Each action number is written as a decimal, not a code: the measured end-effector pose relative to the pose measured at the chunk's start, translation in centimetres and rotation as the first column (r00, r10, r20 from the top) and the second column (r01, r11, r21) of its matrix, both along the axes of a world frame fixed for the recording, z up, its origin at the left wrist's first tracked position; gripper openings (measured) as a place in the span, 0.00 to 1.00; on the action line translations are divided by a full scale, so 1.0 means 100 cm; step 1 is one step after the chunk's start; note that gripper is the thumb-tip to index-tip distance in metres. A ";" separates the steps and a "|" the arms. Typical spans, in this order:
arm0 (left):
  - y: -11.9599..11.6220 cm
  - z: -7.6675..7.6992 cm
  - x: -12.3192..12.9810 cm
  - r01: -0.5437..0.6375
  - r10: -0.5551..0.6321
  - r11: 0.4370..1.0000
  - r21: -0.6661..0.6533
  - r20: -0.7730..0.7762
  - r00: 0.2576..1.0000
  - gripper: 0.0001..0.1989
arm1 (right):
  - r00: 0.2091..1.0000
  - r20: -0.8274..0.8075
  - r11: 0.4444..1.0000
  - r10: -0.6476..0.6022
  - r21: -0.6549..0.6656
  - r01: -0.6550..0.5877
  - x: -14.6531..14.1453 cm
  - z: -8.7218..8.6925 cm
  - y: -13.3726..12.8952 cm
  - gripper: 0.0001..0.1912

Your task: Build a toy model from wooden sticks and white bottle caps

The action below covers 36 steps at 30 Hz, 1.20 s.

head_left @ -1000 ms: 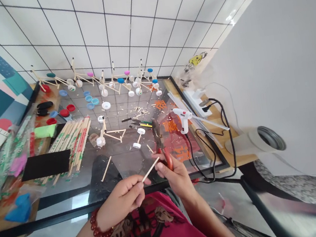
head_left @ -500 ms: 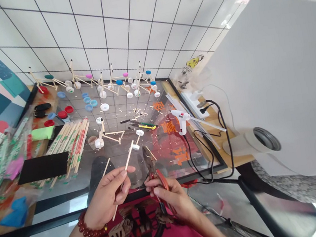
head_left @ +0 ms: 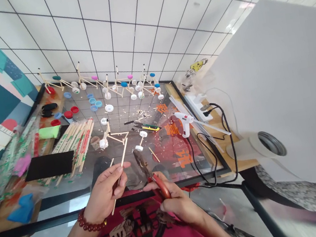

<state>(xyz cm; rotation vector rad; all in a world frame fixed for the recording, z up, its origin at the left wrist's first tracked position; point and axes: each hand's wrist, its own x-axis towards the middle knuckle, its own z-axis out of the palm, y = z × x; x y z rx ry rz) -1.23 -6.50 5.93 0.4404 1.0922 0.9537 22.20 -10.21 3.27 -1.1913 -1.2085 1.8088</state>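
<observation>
My left hand (head_left: 105, 190) grips a long thin wooden stick (head_left: 122, 165) that slants up across the fingers. My right hand (head_left: 175, 202) is shut around red-handled cutting pliers (head_left: 161, 186), with their dark steel jaws (head_left: 141, 162) pointing up and to the left, close to the stick but apart from it. Beyond the hands on the glass tabletop (head_left: 166, 174) stands a stick frame with white bottle-cap wheels (head_left: 113, 139). A short axle with two white caps (head_left: 141, 140) lies just past the pliers' jaws.
Wood shavings scatter over the glass, near a yellow-and-black utility knife (head_left: 147, 127). To the right are a white hot glue gun (head_left: 184, 123) and a power strip (head_left: 196, 107). Bundled chopsticks (head_left: 76, 146) lie left, and finished stick models with coloured caps stand along the far side.
Since a second ago, the left hand has turned its stick from low and sideways to steeply upright. The pliers have tilted from upright to leaning left, and the view has shifted slightly.
</observation>
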 end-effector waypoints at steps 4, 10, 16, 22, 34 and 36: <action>0.001 -0.003 0.001 -0.017 0.022 0.998 0.065 -0.074 0.997 0.25 | 0.994 0.062 0.996 0.092 0.009 -0.092 -0.001 0.006 0.005 0.23; -0.007 0.000 0.011 0.149 0.057 0.938 0.313 -0.562 0.825 0.15 | 0.981 0.182 0.972 0.073 0.209 -0.111 -0.016 0.007 0.002 0.28; -0.006 0.013 0.013 0.267 0.103 0.875 0.403 -0.694 0.712 0.15 | 0.984 0.161 0.970 0.077 0.216 -0.112 -0.016 0.011 0.003 0.27; -0.006 0.018 -0.017 0.200 0.323 0.848 0.491 -0.778 0.539 0.13 | 0.996 -0.053 0.994 0.077 -0.070 -0.080 -0.013 0.005 0.000 0.22; 0.003 0.021 0.004 0.406 0.200 0.795 0.451 -0.826 0.527 0.08 | 0.976 0.206 0.945 0.071 0.301 -0.132 -0.017 0.002 0.000 0.30; 0.003 0.018 0.009 0.459 0.231 0.748 0.479 -0.836 0.497 0.11 | 0.971 0.226 0.935 0.081 0.322 -0.152 -0.017 0.002 -0.001 0.33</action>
